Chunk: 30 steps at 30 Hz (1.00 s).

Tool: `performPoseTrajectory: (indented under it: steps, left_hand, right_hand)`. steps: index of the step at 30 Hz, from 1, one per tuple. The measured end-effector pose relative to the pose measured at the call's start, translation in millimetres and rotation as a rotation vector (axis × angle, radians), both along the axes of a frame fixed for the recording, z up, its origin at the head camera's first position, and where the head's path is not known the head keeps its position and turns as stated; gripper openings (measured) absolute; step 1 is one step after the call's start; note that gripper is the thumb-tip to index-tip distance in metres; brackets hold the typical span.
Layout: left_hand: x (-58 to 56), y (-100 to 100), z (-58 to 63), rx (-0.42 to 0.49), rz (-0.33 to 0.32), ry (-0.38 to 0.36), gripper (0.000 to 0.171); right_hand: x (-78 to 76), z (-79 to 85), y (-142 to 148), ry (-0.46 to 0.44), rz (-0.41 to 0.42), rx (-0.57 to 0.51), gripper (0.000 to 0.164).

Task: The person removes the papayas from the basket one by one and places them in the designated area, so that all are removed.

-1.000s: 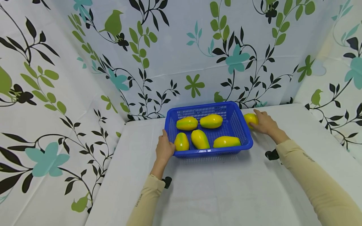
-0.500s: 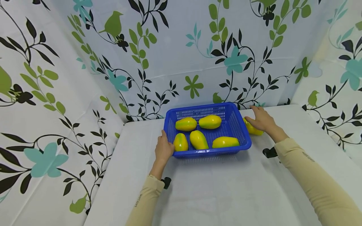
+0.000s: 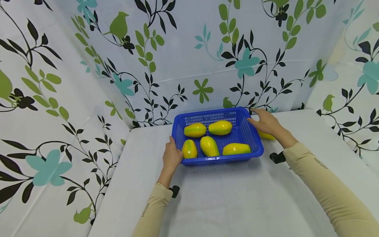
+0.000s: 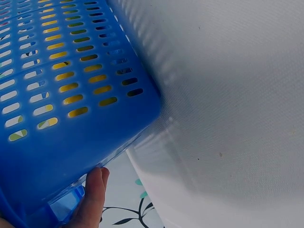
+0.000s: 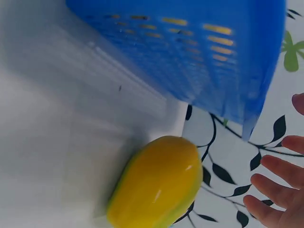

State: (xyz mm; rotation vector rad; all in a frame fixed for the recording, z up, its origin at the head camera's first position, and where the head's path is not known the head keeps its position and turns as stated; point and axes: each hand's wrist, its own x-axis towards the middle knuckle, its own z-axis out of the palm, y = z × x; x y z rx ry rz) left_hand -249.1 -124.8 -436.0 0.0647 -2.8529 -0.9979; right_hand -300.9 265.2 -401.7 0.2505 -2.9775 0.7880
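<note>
Patterned cloth [image 3: 177,56] hung as walls at the back and on both sides: pale ground, printed with black sprigs, green leaves and birds, and turquoise flowers. White table surface [image 3: 237,204] next in size, lightly creased, its far edge running along the foot of the back wall. Two beige sleeves, left sleeve [image 3: 152,207] and right sleeve [image 3: 328,187], reached in from the near side.

Blue basket [image 3: 220,160], rectangular, with slotted walls, stood toward the far edge between my hands. Left hand [image 3: 172,154] was at its left end, thumb and fingers closed on the rim; one finger showed against the outer wall in the left wrist view. Right hand [image 3: 267,123] was off the basket's right end near the back corner, fingers well spread and holding nothing. Head view overlapped its fingertips with the rim; the right wrist view showed a gap there.

Five yellow fruits with green streaks lay in the basket: two in the back row, three in front, the front middle one [image 3: 209,146] slanted. One loose yellow fruit [image 5: 159,183] lay on the table just right of the basket, below my right hand, which partly hid it in the head view. Smallest noted: small black devices [image 3: 277,158] at both wrists.
</note>
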Motion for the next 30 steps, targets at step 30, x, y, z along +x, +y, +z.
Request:
performPoseTrajectory:
  steps: [30]
  left_hand:
    - [-0.3,0.5,-0.7,0.0,0.02,0.003,0.071]
  right_hand:
    - [16.5,-8.1,-70.1,-0.031,0.333,0.062,0.056]
